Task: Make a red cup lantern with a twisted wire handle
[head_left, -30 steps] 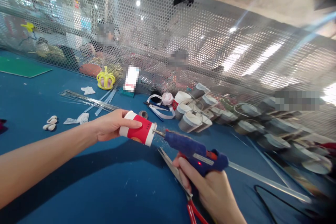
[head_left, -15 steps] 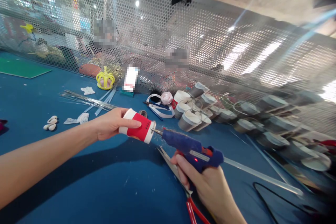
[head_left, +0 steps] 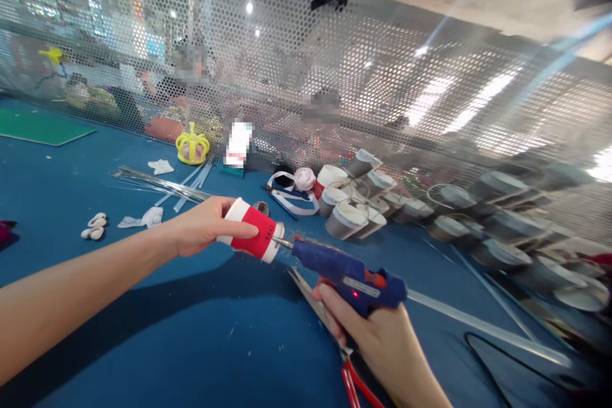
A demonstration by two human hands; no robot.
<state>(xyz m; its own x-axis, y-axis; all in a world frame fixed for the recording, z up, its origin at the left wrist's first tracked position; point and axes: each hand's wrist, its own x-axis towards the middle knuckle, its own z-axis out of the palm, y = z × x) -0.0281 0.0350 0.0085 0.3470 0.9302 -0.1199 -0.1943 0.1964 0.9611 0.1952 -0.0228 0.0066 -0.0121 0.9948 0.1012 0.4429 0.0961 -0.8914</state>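
Note:
A small white paper cup (head_left: 252, 230) with a red band lies tilted in my left hand (head_left: 205, 226), thumb across the band and its base turned to the right. My right hand (head_left: 363, 325) is wrapped round the handle of a blue glue gun (head_left: 329, 261) with a lit red lamp. The gun's metal nozzle meets the cup near its base rim; whether it touches, I cannot tell. A clear glue stick (head_left: 488, 325) sticks out of the gun's back. Beneath the right hand lie scissors (head_left: 352, 382) with red handles, partly hidden.
Several grey cups (head_left: 347, 220) stand to the right. Metal wires (head_left: 157, 182), a yellow crown (head_left: 192, 145), a pink fabric flower (head_left: 305, 178) and a phone (head_left: 238, 143) lie toward the back, before a perforated metal screen (head_left: 268, 64). A black cable (head_left: 482, 357) runs at lower right.
The glue gun has shifted slightly left, its nozzle now further along the cup's base edge. The cup has turned a little in my left hand.

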